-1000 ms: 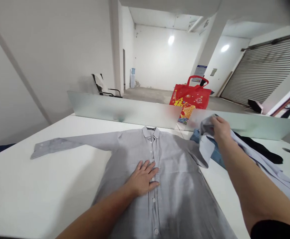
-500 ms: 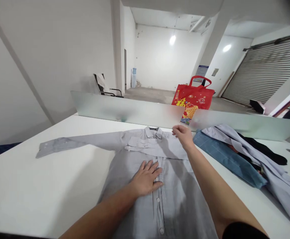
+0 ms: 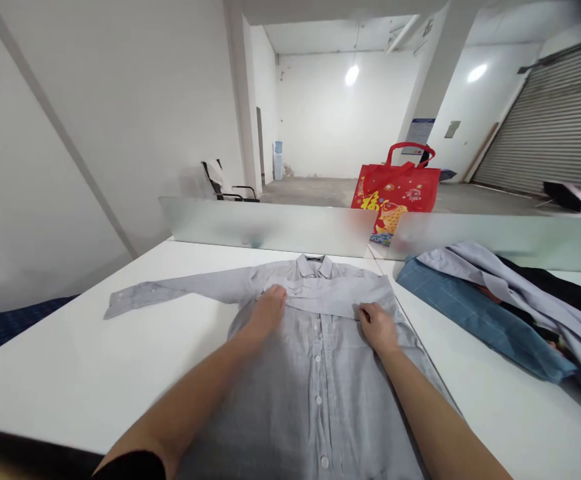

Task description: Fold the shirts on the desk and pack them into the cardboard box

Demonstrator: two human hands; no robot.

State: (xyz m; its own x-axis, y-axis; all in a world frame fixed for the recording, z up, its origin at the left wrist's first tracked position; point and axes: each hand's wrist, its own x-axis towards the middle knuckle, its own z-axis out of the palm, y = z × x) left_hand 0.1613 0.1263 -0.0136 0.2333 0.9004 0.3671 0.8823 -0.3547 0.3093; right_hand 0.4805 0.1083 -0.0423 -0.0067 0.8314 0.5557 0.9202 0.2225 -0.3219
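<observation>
A grey button-up shirt (image 3: 295, 373) lies front up on the white table, collar toward the far side. One sleeve (image 3: 330, 298) is folded flat across its chest; the other sleeve (image 3: 185, 285) stretches out to the left. My left hand (image 3: 269, 310) is closed at the cuff end of the folded sleeve, its fingertips partly hidden and slightly blurred. Farther right, my right hand (image 3: 378, 327) has its fingers curled together on the lower edge of that same sleeve, near the shirt's side.
To the right lies a pile of clothes with a blue garment (image 3: 485, 320) and a grey-lilac one (image 3: 520, 293). A frosted divider (image 3: 270, 223) runs along the back of the table (image 3: 90, 360). Behind it stands a red bag (image 3: 405, 187). A chair (image 3: 225, 183) is farther off.
My left hand has moved from lying flat on the shirt front up to the cuff and closed. My right hand has come down from near the shoulder to the folded sleeve's lower edge.
</observation>
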